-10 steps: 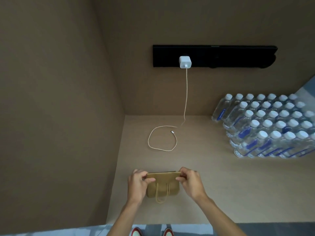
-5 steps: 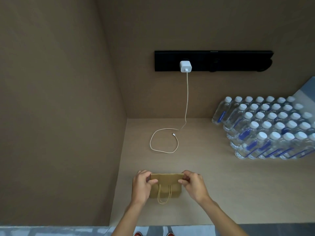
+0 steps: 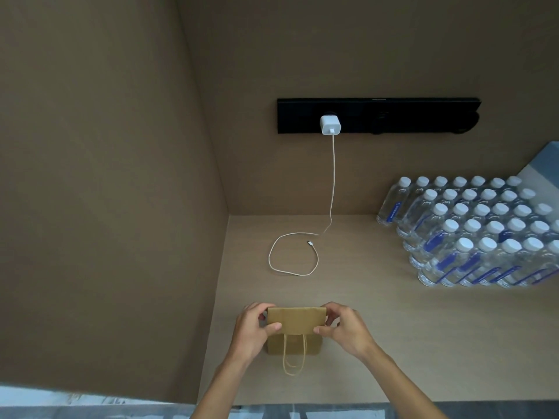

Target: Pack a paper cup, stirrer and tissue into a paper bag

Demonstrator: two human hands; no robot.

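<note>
Since the earlier frame the view has tipped so that everything sits lower in the picture, while the hands and bag have barely changed their pose. Both hands sit at the lower middle of the frame, each pinching an end of the folded top part of the paper bag (image 3: 296, 320): the left hand (image 3: 252, 329) on its left end, the right hand (image 3: 344, 328) on its right end, thumbs in front and fingers behind. The bag looks flat and unopened, its cord handles (image 3: 293, 356) hanging toward the bottom of the frame.

Judging by this, packing has hardly begun: the bag needs opening, and no cup, stirrer or tissue is in view, so all three are left to go in.

Underneath is a pale beige worktop (image 3: 378, 343) set in a corner of brown walls. A white charger (image 3: 330, 125) sits in a black socket strip (image 3: 408, 116) at upper middle, its cable (image 3: 290, 255) looped on the surface. Rows of water bottles (image 3: 484, 234) fill the right edge.
</note>
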